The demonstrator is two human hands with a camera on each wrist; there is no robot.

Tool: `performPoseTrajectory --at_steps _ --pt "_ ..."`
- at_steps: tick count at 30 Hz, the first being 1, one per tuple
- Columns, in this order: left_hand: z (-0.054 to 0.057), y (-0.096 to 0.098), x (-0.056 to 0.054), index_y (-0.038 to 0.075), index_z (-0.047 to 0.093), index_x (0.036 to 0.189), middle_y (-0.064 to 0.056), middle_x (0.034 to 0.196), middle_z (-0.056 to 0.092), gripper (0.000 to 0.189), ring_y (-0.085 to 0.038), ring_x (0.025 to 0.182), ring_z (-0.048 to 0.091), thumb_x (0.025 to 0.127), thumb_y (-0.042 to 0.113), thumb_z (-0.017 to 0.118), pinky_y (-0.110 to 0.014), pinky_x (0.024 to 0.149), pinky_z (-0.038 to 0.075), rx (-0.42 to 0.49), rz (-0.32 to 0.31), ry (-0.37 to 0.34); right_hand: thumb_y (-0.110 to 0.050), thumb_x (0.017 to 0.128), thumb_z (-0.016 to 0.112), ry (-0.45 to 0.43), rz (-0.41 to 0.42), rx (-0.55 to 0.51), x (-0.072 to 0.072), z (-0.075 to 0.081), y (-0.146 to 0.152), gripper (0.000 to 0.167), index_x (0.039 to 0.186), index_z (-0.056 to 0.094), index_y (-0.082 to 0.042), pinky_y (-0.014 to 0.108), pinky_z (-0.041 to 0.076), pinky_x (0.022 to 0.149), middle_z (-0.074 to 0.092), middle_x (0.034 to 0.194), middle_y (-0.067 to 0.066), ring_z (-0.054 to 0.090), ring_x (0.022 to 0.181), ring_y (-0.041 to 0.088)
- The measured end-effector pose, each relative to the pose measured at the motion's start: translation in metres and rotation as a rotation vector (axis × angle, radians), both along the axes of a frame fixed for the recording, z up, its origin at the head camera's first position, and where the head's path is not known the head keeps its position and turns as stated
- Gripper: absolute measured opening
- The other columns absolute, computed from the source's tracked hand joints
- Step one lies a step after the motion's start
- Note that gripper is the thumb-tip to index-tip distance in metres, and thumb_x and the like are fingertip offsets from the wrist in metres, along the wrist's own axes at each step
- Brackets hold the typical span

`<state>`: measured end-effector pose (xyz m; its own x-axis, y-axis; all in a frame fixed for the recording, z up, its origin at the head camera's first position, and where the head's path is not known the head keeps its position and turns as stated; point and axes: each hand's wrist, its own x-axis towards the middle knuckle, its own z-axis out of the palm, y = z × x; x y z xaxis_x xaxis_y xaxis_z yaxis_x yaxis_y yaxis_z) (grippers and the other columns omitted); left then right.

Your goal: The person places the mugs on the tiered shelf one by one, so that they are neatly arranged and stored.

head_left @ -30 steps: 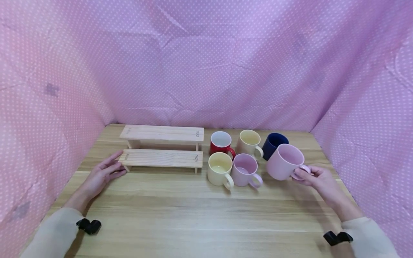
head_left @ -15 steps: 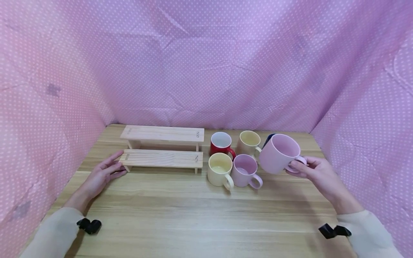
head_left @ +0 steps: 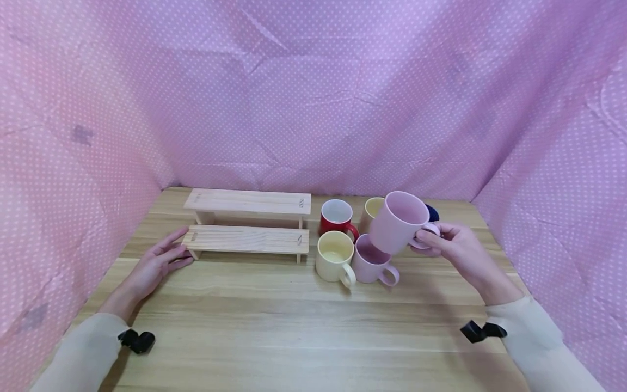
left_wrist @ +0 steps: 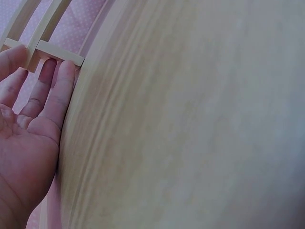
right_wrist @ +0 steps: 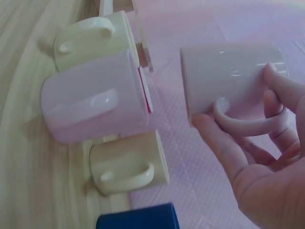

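Observation:
My right hand point(head_left: 458, 253) pinches the handle of a pink mug point(head_left: 399, 220) and holds it tilted in the air; the right wrist view shows the fingers about its handle point(right_wrist: 250, 126). In the head view this mug partly covers a second pink mug point(head_left: 370, 258), a pale yellow mug point(head_left: 368, 215) behind and a dark blue mug point(head_left: 433, 213). Another pale yellow mug point(head_left: 334, 256) and a red mug with white inside point(head_left: 335, 219) stand to the left. My left hand point(head_left: 153, 268), fingers fairly straight, touches the left end of the front wooden stand point(head_left: 247, 238).
A taller wooden stand point(head_left: 247, 200) is behind the front one, both bare on top. The wood-grain table point(head_left: 274, 326) is surrounded by a pink dotted cloth point(head_left: 313, 98) at the back and sides.
The right hand has carried the pink mug up and leftward, from in front of the blue mug to above the second pink mug. The left hand stays at the front stand.

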<state>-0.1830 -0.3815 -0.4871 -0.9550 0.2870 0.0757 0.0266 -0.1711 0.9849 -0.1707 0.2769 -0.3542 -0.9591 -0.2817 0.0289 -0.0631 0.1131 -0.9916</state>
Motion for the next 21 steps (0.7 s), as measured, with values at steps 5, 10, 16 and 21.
performPoseTrajectory --at_steps 5,10,16,21 --pt "-0.001 0.001 -0.001 0.006 0.025 0.161 -0.005 0.118 0.055 0.056 -0.016 0.109 0.063 0.109 0.003 0.044 -0.035 0.101 0.055 -0.018 0.013 0.001 -0.010 0.098 0.070 -0.005 -0.004 0.023 -0.013 0.007 -0.019 0.010 0.092 0.071 -0.002 0.033 0.062 0.090 0.076 0.099 0.011 0.075 0.094 0.025" --pt "-0.003 0.003 -0.002 0.005 0.025 0.161 -0.004 0.115 0.057 0.056 -0.016 0.108 0.063 0.109 0.003 0.044 -0.036 0.101 0.055 0.007 0.006 -0.005 -0.010 0.096 0.072 0.025 0.049 0.053 -0.030 0.016 -0.044 0.011 0.099 0.074 0.000 0.039 0.063 0.086 0.076 0.096 0.010 0.075 0.090 0.020" --pt "-0.002 0.001 -0.002 0.004 0.024 0.161 -0.004 0.115 0.057 0.055 -0.016 0.108 0.063 0.109 0.002 0.043 -0.035 0.101 0.055 0.021 0.004 0.005 -0.026 0.092 0.078 0.022 0.095 0.164 -0.050 0.029 -0.090 0.032 0.109 0.075 0.000 0.039 0.064 0.087 0.076 0.100 0.011 0.074 0.093 0.024" --pt "-0.002 0.001 -0.001 0.004 0.025 0.160 -0.004 0.115 0.059 0.055 -0.016 0.108 0.064 0.109 0.002 0.043 -0.036 0.101 0.056 0.016 0.007 0.008 -0.030 0.089 0.081 -0.001 0.111 0.188 -0.064 0.034 -0.135 0.032 0.103 0.075 -0.001 0.036 0.064 0.083 0.075 0.094 0.011 0.072 0.091 0.025"
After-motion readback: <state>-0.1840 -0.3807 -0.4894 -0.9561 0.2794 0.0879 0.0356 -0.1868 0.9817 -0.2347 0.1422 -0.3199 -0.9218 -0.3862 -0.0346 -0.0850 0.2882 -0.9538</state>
